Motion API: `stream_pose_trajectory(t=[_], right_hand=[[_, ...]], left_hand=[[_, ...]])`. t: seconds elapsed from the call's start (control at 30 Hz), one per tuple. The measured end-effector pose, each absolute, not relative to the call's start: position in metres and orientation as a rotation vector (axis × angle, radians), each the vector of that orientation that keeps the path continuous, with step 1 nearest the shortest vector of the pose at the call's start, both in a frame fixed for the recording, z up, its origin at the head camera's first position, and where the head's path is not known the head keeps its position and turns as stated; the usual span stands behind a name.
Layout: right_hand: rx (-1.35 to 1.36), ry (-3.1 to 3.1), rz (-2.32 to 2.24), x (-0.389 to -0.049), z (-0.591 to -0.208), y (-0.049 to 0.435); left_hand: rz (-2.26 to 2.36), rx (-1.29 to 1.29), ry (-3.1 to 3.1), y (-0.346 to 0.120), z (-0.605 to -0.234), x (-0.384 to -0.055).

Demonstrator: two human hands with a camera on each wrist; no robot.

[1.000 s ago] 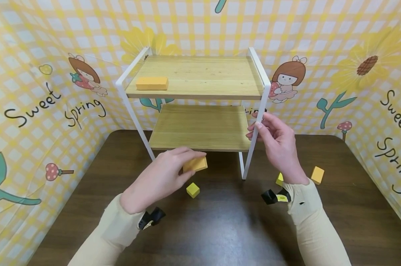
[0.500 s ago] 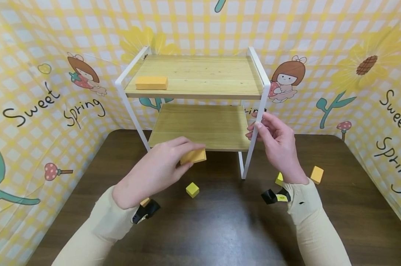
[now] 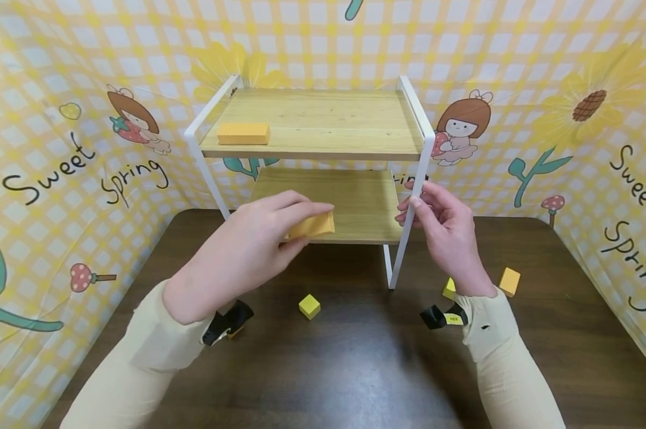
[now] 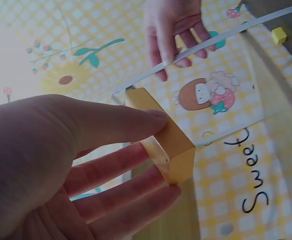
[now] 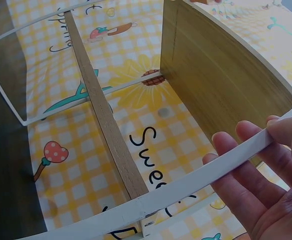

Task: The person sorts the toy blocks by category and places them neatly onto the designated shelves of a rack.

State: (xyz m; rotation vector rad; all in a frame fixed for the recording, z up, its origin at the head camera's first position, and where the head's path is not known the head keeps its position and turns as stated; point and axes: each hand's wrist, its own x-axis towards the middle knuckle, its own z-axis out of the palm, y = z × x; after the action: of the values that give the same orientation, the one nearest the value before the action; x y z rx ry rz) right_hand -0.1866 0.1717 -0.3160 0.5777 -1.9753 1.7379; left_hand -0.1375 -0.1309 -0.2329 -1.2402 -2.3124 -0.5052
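Note:
My left hand [image 3: 242, 247] pinches an orange rectangular block [image 3: 316, 224] between thumb and fingers. In the head view the block overlaps the front of the lower shelf board [image 3: 362, 211]. The left wrist view shows my thumb along one face of the block [image 4: 173, 137] and the fingers on the opposite side. My right hand [image 3: 450, 229] grips the white right front post [image 3: 408, 220] of the two-tier shelf, thumb in front and fingers behind it. Another orange block [image 3: 243, 134] lies at the front left of the upper board [image 3: 328, 116].
A yellow cube [image 3: 309, 307] sits on the dark wooden table [image 3: 349, 369] in front of the shelf. Beside my right wrist are a second yellow cube [image 3: 449, 289] and an orange block [image 3: 509, 282]. A patterned cloth [image 3: 323, 42] surrounds the table at the back and sides.
My left hand has risen with the orange block, from below the lower board's front edge to in front of that board. The right hand keeps its grip on the post.

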Motion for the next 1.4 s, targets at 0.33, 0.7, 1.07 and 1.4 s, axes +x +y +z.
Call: stream_pose_trajectory(t=[0.33, 0.7, 1.07, 1.4], right_hand=[[0.576, -1.975, 1.741, -0.186, -0.317, 0.172], [0.574, -1.967, 1.754, -0.186, -0.318, 0.172], [0.573, -1.982, 1.753, -0.186, -0.317, 0.172], [0.571, -1.991, 1.747, -0.186, -0.317, 0.172]], left_hand=[[-0.462, -1.25, -2.281, -0.132, -0.205, -0.144], [-0.403, -1.291, -2.241, -0.129, -0.183, -0.155], [-0.411, -1.252, -2.264, -0.127, -0.164, -0.163], [-0.386, -1.27, -2.219, -0.125, -0.152, -0.174]])
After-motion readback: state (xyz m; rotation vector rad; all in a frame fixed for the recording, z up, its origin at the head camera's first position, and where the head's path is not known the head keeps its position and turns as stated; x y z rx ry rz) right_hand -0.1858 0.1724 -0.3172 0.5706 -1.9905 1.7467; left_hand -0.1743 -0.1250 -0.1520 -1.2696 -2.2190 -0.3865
